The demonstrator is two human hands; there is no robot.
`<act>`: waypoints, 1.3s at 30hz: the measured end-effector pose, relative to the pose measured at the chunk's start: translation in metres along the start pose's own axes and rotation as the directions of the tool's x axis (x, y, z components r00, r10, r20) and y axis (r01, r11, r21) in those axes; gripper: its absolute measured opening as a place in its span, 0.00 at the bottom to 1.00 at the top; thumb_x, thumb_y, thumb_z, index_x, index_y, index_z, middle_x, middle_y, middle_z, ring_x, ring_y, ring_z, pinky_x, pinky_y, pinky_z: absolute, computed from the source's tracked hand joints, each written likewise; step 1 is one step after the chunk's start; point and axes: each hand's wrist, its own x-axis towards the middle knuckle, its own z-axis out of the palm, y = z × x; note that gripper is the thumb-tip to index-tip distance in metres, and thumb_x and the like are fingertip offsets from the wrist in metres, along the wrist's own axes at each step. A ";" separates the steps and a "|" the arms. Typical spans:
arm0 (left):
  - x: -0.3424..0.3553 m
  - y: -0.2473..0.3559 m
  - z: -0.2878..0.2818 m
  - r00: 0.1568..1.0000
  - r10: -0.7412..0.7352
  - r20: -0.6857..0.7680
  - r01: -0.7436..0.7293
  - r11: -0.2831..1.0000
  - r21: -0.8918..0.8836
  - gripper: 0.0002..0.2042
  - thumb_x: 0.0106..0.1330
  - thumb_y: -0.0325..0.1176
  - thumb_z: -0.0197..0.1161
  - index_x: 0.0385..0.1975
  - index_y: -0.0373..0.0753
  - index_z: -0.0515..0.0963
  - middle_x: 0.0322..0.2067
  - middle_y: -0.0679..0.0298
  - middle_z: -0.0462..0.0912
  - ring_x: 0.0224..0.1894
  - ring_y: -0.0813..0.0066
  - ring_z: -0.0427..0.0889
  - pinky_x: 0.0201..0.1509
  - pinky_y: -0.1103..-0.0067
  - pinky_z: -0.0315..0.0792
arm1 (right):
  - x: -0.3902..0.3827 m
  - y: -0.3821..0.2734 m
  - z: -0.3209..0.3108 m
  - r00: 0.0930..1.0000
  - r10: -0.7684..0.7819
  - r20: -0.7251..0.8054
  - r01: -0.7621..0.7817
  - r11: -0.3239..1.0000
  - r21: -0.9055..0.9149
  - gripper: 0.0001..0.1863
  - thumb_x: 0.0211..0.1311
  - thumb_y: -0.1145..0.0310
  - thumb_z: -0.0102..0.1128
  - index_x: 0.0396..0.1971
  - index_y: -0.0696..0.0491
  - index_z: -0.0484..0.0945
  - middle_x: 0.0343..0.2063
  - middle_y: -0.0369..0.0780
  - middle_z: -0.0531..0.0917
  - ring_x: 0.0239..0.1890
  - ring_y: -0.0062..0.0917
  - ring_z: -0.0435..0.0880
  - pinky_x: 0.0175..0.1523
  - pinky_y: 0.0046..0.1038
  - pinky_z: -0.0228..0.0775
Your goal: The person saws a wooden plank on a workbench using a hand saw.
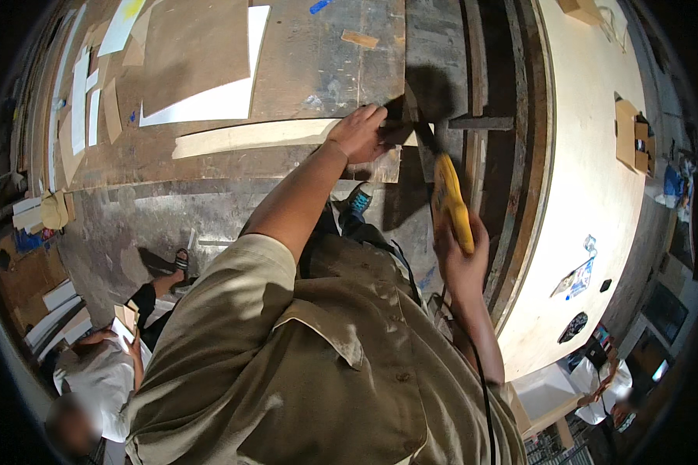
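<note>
Yellow power tool [452, 194] in closed right hand [463, 260], left hand [359, 134] on pale strip [256, 137], grip unclear

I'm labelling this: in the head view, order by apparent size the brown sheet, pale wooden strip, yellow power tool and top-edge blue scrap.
Brown sheet
Pale wooden strip, partly hidden
Yellow power tool
Blue scrap

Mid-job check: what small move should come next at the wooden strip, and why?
I'd probably shift the left hand slightly left along the pale wooden strip: it sits over the strip near the right edge of the table, close to the dark front of the yellow tool in the right hand.
</note>
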 end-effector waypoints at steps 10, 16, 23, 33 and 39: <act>0.003 -0.008 0.014 0.999 -0.043 0.013 0.043 0.998 -0.041 0.20 0.60 0.49 0.64 0.38 0.36 0.84 0.52 0.55 0.66 0.61 0.56 0.65 0.68 0.67 0.64 | -0.021 0.005 -0.006 0.998 -0.049 -0.043 0.053 0.994 0.098 0.12 0.67 0.74 0.61 0.47 0.61 0.75 0.36 0.40 0.81 0.39 0.20 0.80 0.46 0.25 0.73; 0.003 -0.009 0.020 0.995 0.018 -0.097 -0.020 1.000 -0.019 0.19 0.57 0.48 0.66 0.33 0.36 0.85 0.53 0.57 0.67 0.59 0.58 0.65 0.67 0.68 0.64 | 0.003 0.018 0.004 0.989 -0.146 -0.027 0.144 0.988 -0.062 0.14 0.69 0.71 0.60 0.48 0.63 0.74 0.37 0.43 0.82 0.40 0.21 0.81 0.45 0.24 0.73; 0.002 -0.002 0.021 0.993 -0.033 -0.112 0.025 0.997 -0.075 0.17 0.56 0.45 0.67 0.36 0.38 0.84 0.47 0.59 0.69 0.57 0.59 0.66 0.63 0.67 0.67 | 0.020 0.016 0.013 0.998 -0.021 -0.055 0.022 1.000 0.012 0.14 0.67 0.72 0.62 0.49 0.62 0.74 0.41 0.45 0.81 0.44 0.25 0.80 0.50 0.25 0.71; -0.002 -0.011 0.016 0.999 0.029 -0.032 -0.027 0.999 0.040 0.17 0.56 0.45 0.66 0.34 0.37 0.85 0.50 0.58 0.68 0.58 0.58 0.66 0.64 0.68 0.67 | -0.019 0.005 -0.008 1.000 0.006 0.026 -0.008 0.999 0.052 0.14 0.69 0.72 0.60 0.50 0.61 0.72 0.40 0.41 0.80 0.44 0.21 0.79 0.50 0.23 0.72; 0.001 -0.005 0.013 1.000 0.003 0.010 -0.003 0.998 0.065 0.19 0.55 0.47 0.67 0.34 0.36 0.85 0.50 0.59 0.67 0.56 0.58 0.66 0.63 0.68 0.67 | 0.001 0.016 0.005 1.000 -0.018 -0.007 0.019 0.998 0.055 0.10 0.68 0.76 0.57 0.46 0.62 0.73 0.36 0.39 0.79 0.40 0.20 0.79 0.49 0.23 0.72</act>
